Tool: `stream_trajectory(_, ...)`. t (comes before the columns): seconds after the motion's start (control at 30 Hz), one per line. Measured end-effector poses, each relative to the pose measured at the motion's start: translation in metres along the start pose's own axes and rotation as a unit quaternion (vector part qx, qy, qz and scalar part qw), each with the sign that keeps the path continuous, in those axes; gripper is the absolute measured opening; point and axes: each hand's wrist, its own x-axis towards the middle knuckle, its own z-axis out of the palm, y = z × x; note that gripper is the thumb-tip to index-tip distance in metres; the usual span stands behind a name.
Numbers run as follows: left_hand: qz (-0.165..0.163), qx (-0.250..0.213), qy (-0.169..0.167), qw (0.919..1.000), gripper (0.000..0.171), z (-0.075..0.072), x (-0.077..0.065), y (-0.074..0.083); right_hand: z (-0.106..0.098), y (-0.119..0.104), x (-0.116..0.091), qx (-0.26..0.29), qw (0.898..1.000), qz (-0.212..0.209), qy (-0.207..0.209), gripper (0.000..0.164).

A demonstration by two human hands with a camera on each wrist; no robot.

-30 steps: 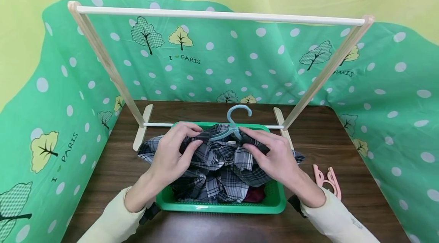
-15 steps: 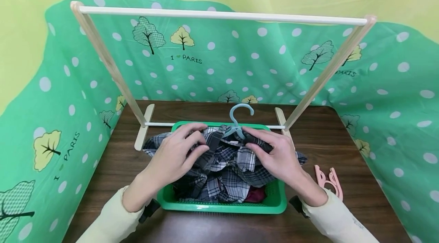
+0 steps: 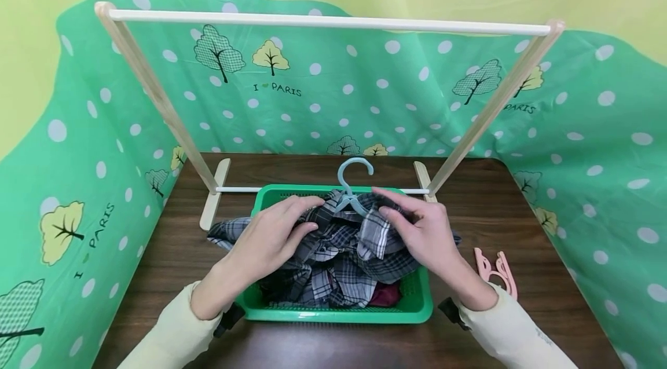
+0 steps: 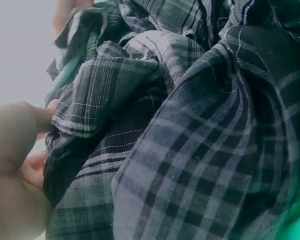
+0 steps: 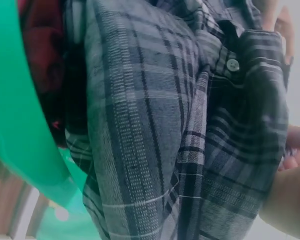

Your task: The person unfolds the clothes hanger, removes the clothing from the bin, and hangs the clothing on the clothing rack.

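A dark grey plaid shirt (image 3: 341, 276) with pale lines lies bunched over a green basket (image 3: 333, 316). A light blue hanger (image 3: 350, 202) sits in its collar, hook standing up, with most of its arms hidden under cloth. My left hand (image 3: 263, 236) pinches the shirt beside the collar, left of the hanger. On the other side, my right hand (image 3: 429, 236) holds the collar and shoulder cloth between thumb and fingers. The left wrist view has the left fingers partly behind the plaid fabric (image 4: 180, 170). A small button (image 5: 232, 65) shows on the shirt in the right wrist view.
Behind the basket stands a rack with a white top rail (image 3: 328, 22) and wooden legs. A pink folding hanger (image 3: 502, 273) lies to the right on the dark wooden table (image 3: 333, 349). Dark red cloth (image 3: 385, 295) shows inside the basket.
My left hand has loosened at the collar and closed again on the cloth slightly lower. Shirt fabric now covers more of the hanger's left arm. My right fingers have shifted along the collar.
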Motion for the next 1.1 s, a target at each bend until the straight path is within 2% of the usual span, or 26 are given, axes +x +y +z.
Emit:
stream_trajectory(0.1,-0.007,-0.012,-0.006,0.9999,0.041,-0.001,-0.001,-0.001,-0.003,0.0,0.001,0.047,0.997,0.063,0.027,0.031)
stream_trajectory(0.17,-0.011,-0.016,-0.009,0.9998,0.041,-0.001,-0.002,-0.001,-0.004,0.0,0.001,0.063,0.995,0.073,0.033,0.03)
stream_trajectory(0.23,-0.014,-0.018,-0.009,0.9997,0.04,-0.002,-0.003,-0.002,-0.004,0.0,-0.002,0.058,0.997,0.048,0.018,0.035)
stream_trajectory(0.3,-0.019,-0.017,-0.006,0.9997,0.041,-0.004,-0.003,-0.003,-0.003,0.001,-0.004,0.035,0.999,-0.003,-0.005,0.042)
stream_trajectory(0.43,-0.025,-0.015,0.001,0.9996,0.042,-0.006,-0.003,-0.004,-0.001,0.005,-0.008,0.014,0.994,-0.098,-0.051,0.044)
stream_trajectory(0.53,-0.024,-0.015,0.002,0.9996,0.042,-0.006,-0.003,-0.005,0.0,0.006,-0.009,0.026,0.99,-0.118,-0.07,0.04)
stream_trajectory(0.77,-0.014,-0.023,0.007,0.9996,0.042,-0.005,-0.002,-0.003,-0.003,0.003,-0.004,0.069,0.992,-0.068,-0.08,0.036)
stream_trajectory(0.93,-0.017,-0.022,0.009,0.9996,0.038,-0.006,0.0,0.001,0.003,0.002,-0.003,0.017,0.998,-0.037,-0.043,0.039)
stream_trajectory(1.1,-0.034,-0.014,0.009,0.9993,0.035,-0.005,-0.001,0.001,0.006,0.001,-0.004,-0.031,0.998,-0.04,-0.023,0.051)
